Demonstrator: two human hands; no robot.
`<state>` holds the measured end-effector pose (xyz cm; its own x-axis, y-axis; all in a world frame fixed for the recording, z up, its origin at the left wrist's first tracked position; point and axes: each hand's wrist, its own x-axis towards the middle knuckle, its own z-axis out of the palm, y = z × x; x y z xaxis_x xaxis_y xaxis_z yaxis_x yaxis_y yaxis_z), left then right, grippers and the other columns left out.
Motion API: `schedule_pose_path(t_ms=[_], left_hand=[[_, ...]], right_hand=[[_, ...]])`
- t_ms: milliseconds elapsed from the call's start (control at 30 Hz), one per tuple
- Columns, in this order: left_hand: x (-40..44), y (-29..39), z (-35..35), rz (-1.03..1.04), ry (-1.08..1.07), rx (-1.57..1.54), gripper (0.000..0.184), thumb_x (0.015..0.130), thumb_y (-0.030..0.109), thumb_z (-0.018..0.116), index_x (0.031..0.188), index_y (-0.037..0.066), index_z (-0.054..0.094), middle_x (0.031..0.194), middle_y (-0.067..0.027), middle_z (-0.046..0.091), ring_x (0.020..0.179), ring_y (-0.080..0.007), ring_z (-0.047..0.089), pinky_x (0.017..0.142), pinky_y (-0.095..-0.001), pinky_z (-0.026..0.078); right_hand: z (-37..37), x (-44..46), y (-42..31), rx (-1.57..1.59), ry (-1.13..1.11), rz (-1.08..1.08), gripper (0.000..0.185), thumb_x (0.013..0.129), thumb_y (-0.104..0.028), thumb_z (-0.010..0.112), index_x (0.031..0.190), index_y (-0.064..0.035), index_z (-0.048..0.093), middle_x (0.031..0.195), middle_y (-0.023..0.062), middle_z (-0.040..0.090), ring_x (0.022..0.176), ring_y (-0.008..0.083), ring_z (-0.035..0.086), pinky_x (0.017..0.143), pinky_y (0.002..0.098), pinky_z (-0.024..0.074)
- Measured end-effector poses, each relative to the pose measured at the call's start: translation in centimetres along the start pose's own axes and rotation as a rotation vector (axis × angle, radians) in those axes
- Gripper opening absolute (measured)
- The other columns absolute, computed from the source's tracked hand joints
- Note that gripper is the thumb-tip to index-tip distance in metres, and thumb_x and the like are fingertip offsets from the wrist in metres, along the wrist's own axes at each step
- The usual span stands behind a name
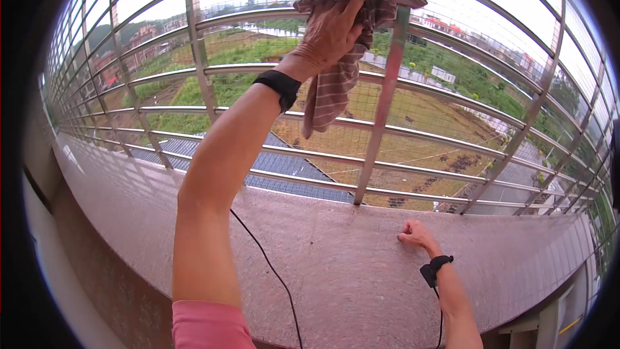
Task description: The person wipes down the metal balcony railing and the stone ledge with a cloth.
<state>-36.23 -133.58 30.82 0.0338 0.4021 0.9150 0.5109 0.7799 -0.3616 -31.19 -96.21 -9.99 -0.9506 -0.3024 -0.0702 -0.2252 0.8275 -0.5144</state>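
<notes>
My left hand (331, 32) is raised high and presses a striped brownish-mauve cloth (334, 90) against the metal bars of a window grille (381, 106). The cloth is bunched above and around the fingers, and one end hangs down below the palm. Part of the grip is hidden by the back of the hand. Lower right, my right hand (418, 235) rests closed on the pink stone ledge (342, 265), near the foot of the grille, with nothing visible in it.
Horizontal and upright bars surround the ledge in front and at both sides, with thin mesh outside. Black wristbands are on both wrists, with a dark cable (271, 265) running down from the left arm across the ledge. Fields and buildings lie beyond.
</notes>
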Motion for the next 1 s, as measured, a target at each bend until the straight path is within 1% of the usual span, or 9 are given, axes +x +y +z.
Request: schedule_pose_path(t_ms=[100, 233, 400, 433, 633, 733, 833, 900, 1000], left_hand=[[-2.6, -5.0, -0.9, 0.072, -0.02, 0.102, 0.055, 0.082, 0.013, 0.057, 0.131, 0.006, 0.034, 0.114, -0.0223, 0.053, 0.101, -0.0402, 0.054, 0.088, -0.0485, 0.044], [-5.5, -9.4, -6.1, -0.129, -0.132, 0.054, 0.048, 0.087, 0.008, 0.053, 0.129, 0.0, 0.033, 0.102, -0.0262, 0.053, 0.09, -0.0383, 0.058, 0.077, -0.0417, 0.05], [-8.9, -15.7, -11.0, -0.078, -0.046, 0.246, 0.048, 0.085, 0.008, 0.054, 0.129, 0.002, 0.035, 0.111, -0.0289, 0.049, 0.102, -0.0436, 0.053, 0.082, -0.048, 0.045], [-9.5, -16.1, -11.9, -0.315, -0.152, 0.246, 0.048, 0.085, 0.01, 0.053, 0.129, 0.002, 0.035, 0.106, -0.0301, 0.051, 0.098, -0.0463, 0.053, 0.081, -0.0496, 0.045], [-10.2, -17.6, -10.8, -0.124, 0.079, 0.6, 0.043, 0.085, 0.015, 0.051, 0.124, -0.001, 0.04, 0.099, -0.0276, 0.058, 0.093, -0.0453, 0.055, 0.079, -0.0474, 0.045], [-8.9, -15.5, -9.6, -0.485, 0.202, 0.218, 0.038, 0.086, 0.017, 0.048, 0.122, 0.004, 0.046, 0.106, -0.0258, 0.058, 0.094, -0.0432, 0.059, 0.08, -0.0464, 0.048], [-7.2, -11.4, -6.9, -0.673, 0.199, 0.09, 0.04, 0.087, 0.016, 0.048, 0.126, 0.008, 0.045, 0.107, -0.0244, 0.059, 0.093, -0.0405, 0.061, 0.08, -0.0456, 0.05], [-6.0, -8.3, -4.3, -0.443, 0.177, 0.155, 0.046, 0.087, 0.014, 0.049, 0.132, 0.01, 0.039, 0.104, -0.0233, 0.06, 0.093, -0.0405, 0.061, 0.081, -0.0467, 0.05], [-2.8, -1.1, -1.8, -0.324, 0.137, 0.0, 0.038, 0.088, 0.008, 0.048, 0.125, 0.004, 0.04, 0.098, -0.0231, 0.06, 0.09, -0.036, 0.063, 0.076, -0.0435, 0.053]], right_hand=[[-0.8, -0.6, -1.0, -0.001, -0.013, 0.023, 0.033, 0.064, -0.031, 0.07, 0.078, -0.0033, 0.059, 0.073, 0.0095, 0.059, 0.07, 0.0222, 0.056, 0.064, 0.0333, 0.0468], [-0.9, -0.3, -0.8, -0.037, -0.039, 0.054, 0.033, 0.066, -0.031, 0.07, 0.08, -0.0035, 0.06, 0.077, 0.009, 0.059, 0.073, 0.0216, 0.056, 0.066, 0.0329, 0.0472], [-1.2, -0.9, -1.8, -0.029, -0.032, 0.075, 0.033, 0.067, -0.031, 0.07, 0.081, -0.0032, 0.06, 0.079, 0.0114, 0.06, 0.076, 0.0246, 0.057, 0.067, 0.035, 0.0474], [-1.4, -1.1, -2.0, -0.029, -0.032, 0.07, 0.033, 0.066, -0.032, 0.069, 0.08, -0.0029, 0.06, 0.081, 0.0139, 0.062, 0.078, 0.0274, 0.059, 0.069, 0.0368, 0.0476], [-1.3, -1.4, -2.2, -0.027, 0.004, 0.055, 0.034, 0.068, -0.033, 0.069, 0.08, -0.003, 0.059, 0.077, 0.0119, 0.061, 0.073, 0.0252, 0.057, 0.065, 0.0357, 0.0464], [-0.5, -1.0, -1.2, -0.089, 0.057, 0.012, 0.033, 0.067, -0.032, 0.068, 0.077, -0.0022, 0.058, 0.075, 0.0141, 0.061, 0.071, 0.0278, 0.057, 0.064, 0.0371, 0.0458], [0.1, -0.6, -0.7, -0.096, 0.069, -0.003, 0.032, 0.065, -0.03, 0.067, 0.074, -0.0012, 0.056, 0.073, 0.0154, 0.06, 0.07, 0.0292, 0.057, 0.063, 0.038, 0.0454], [-0.4, -0.7, -1.3, -0.088, 0.064, 0.002, 0.033, 0.065, -0.03, 0.067, 0.073, -0.001, 0.056, 0.072, 0.0153, 0.06, 0.07, 0.029, 0.057, 0.063, 0.0382, 0.0453], [-0.5, -0.7, -1.3, -0.068, 0.046, -0.004, 0.033, 0.065, -0.031, 0.067, 0.073, -0.001, 0.056, 0.072, 0.0153, 0.06, 0.07, 0.0291, 0.057, 0.063, 0.0383, 0.0453]])
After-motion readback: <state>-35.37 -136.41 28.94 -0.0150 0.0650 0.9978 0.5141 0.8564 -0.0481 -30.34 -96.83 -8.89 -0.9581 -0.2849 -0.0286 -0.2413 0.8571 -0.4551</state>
